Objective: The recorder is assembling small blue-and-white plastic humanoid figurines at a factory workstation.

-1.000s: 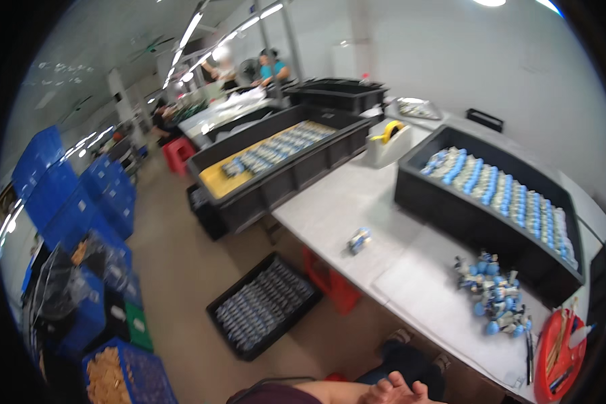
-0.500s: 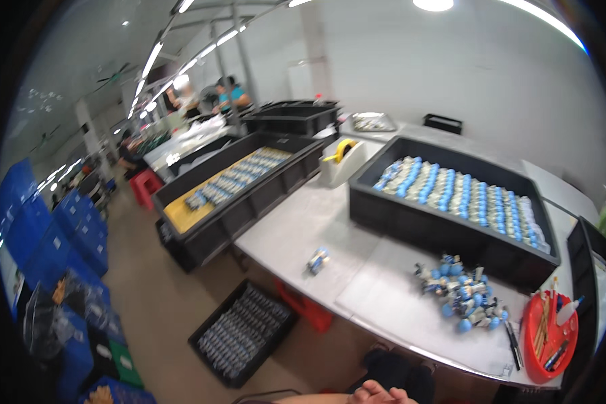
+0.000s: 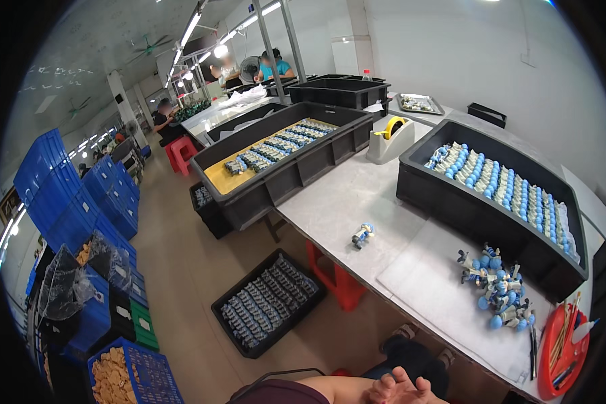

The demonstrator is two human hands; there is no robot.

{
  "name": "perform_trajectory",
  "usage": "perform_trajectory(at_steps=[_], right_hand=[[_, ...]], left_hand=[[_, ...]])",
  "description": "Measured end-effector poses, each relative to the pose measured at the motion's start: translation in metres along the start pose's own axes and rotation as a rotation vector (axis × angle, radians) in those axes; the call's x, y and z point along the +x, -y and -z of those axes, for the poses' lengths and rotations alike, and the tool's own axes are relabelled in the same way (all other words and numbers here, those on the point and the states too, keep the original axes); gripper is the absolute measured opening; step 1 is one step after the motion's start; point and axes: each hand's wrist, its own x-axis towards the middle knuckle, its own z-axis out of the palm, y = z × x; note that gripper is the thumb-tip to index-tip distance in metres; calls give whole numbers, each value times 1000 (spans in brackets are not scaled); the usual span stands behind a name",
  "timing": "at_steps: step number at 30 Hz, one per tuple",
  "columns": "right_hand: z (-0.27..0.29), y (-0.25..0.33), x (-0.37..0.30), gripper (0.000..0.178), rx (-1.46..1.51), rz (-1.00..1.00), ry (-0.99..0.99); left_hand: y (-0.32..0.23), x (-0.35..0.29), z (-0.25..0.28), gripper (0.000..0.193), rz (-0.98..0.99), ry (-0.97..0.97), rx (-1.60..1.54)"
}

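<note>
A pale wall (image 3: pixel 444 60) is rising behind the bench (image 3: pixel 326 205), which is standing on a beige floor (image 3: pixel 175 276). Tube lights (image 3: pixel 191 28) are glowing overhead, ceiling fans (image 3: pixel 149 48) are hanging at left, and a red stool (image 3: pixel 180 153) is standing farther back.

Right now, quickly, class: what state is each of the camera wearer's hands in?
Left hand: open, fingers loosely curled, no object visible in it.
Right hand: not in view, cannot be told.

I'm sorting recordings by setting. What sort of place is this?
Probably a factory workshop for small figures: rows of near-identical figurines lie in a black tray on the worktable, blue crates stand stacked at left, and other people are in the background.
</note>
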Motion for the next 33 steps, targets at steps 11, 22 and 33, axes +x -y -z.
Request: perform_trajectory(at_steps=[11, 22, 33], right_hand=[[2, 1, 6, 40, 22, -3, -22], [1, -3, 1, 43, 10, -6, 0], [-8, -6, 10, 36, 50, -6, 68]], left_hand=[[-16, 0, 4, 79, 105, 55, 55], [-21, 4, -5, 80, 149, 2, 169], [-19, -8, -8, 80, 98, -49, 211]])
